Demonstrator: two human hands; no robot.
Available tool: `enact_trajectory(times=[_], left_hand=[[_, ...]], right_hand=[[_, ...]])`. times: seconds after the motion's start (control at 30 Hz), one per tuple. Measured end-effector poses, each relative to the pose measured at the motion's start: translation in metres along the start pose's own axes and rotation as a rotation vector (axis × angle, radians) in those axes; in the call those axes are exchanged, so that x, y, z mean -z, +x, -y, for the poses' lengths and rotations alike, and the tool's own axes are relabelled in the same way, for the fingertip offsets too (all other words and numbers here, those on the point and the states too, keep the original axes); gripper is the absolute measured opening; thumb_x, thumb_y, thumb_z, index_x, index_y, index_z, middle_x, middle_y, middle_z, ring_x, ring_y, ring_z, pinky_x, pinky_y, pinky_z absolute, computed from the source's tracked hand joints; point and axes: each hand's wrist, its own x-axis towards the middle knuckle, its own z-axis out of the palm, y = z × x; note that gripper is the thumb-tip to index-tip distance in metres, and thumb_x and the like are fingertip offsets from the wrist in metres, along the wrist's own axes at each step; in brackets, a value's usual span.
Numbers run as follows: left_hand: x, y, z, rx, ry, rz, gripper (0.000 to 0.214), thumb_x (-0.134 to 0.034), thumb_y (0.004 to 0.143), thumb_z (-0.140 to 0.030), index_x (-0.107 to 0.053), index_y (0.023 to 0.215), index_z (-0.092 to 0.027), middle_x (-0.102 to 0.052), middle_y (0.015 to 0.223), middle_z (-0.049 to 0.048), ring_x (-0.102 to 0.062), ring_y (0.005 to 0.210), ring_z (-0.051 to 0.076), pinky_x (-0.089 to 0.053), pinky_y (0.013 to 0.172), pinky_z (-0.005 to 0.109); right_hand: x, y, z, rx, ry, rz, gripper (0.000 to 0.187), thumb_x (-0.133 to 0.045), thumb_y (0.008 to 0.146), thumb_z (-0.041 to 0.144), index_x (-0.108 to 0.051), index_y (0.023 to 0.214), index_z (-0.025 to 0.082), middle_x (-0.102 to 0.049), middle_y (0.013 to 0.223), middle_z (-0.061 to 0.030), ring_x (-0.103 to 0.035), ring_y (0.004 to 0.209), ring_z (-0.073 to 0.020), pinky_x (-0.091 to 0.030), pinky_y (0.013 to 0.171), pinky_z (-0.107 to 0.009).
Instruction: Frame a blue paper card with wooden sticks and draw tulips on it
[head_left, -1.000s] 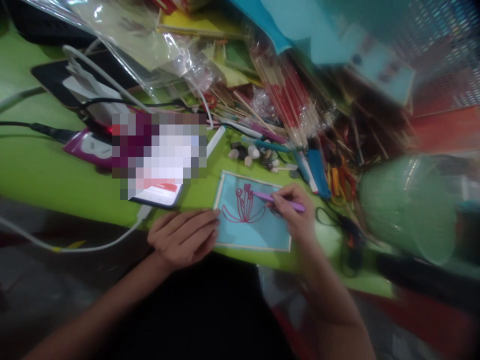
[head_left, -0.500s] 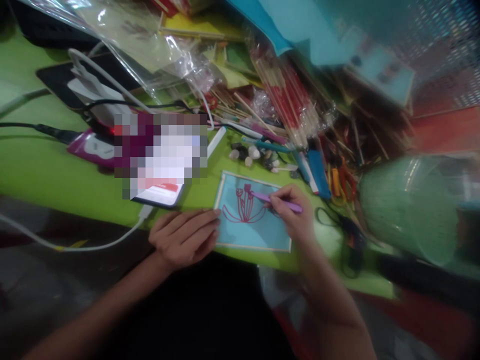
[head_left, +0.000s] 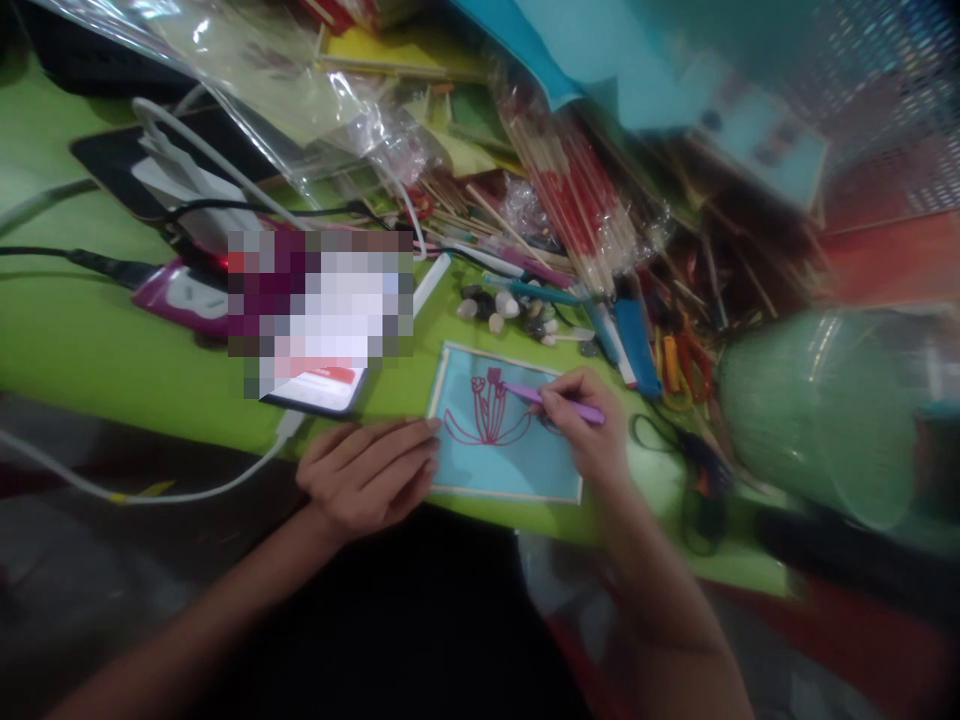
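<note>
A small blue card (head_left: 517, 460) with a pale frame lies near the front edge of the green table (head_left: 90, 340). A red line drawing of flowers (head_left: 487, 410) is on it. My right hand (head_left: 589, 425) pinches a purple pen (head_left: 551, 400), whose tip touches the card by the drawing. My left hand (head_left: 367, 470) lies flat with fingers stretched out, its fingertips pressing the card's left edge.
A phone (head_left: 319, 385) with a white cable (head_left: 187, 490) lies left of the card. Small pebbles (head_left: 499, 305), pens, a blue lighter (head_left: 637, 345), bundles of sticks (head_left: 577, 200) and plastic bags (head_left: 300, 100) crowd the back. A green plastic container (head_left: 817, 410) stands at the right.
Almost nothing differs. The pen and my right hand shifted very slightly on the card; my left hand stays put.
</note>
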Motion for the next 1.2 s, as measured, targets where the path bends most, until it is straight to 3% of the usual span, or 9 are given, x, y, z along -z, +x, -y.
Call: enact_trajectory(times=[0.3, 0.5, 1.2], left_hand=[[-0.0002, 0.0022, -0.0005, 0.002, 0.003, -0.004, 0.01, -0.072, 0.09, -0.018, -0.077, 0.099, -0.022, -0.085, 0.101, 0.0012, -0.08, 0.083, 0.02, -0.051, 0.066, 0.034], [-0.0005, 0.0006, 0.0004, -0.007, 0.008, -0.003, 0.011, -0.074, 0.09, -0.017, -0.076, 0.1, -0.021, -0.085, 0.102, 0.0016, -0.081, 0.085, 0.02, -0.052, 0.066, 0.033], [-0.0004, -0.0006, 0.0004, 0.0, 0.01, 0.006, 0.013, -0.073, 0.09, -0.017, -0.077, 0.101, -0.022, -0.085, 0.103, 0.0012, -0.08, 0.085, 0.02, -0.05, 0.067, 0.034]], right_hand=[[-0.0005, -0.0001, 0.0002, -0.012, 0.02, -0.01, 0.016, -0.076, 0.088, 0.037, -0.068, 0.083, 0.023, -0.075, 0.073, -0.0003, -0.064, 0.065, -0.0148, -0.047, 0.062, -0.028], [0.0007, 0.0006, 0.0019, -0.016, 0.039, -0.058, 0.019, -0.075, 0.086, 0.038, -0.067, 0.08, 0.023, -0.072, 0.067, 0.0011, -0.055, 0.055, -0.0118, -0.042, 0.052, -0.025], [0.0004, 0.0014, 0.0025, -0.02, -0.015, -0.039, 0.017, -0.073, 0.087, 0.037, -0.067, 0.08, 0.023, -0.072, 0.07, 0.0003, -0.059, 0.06, -0.0136, -0.045, 0.059, -0.027]])
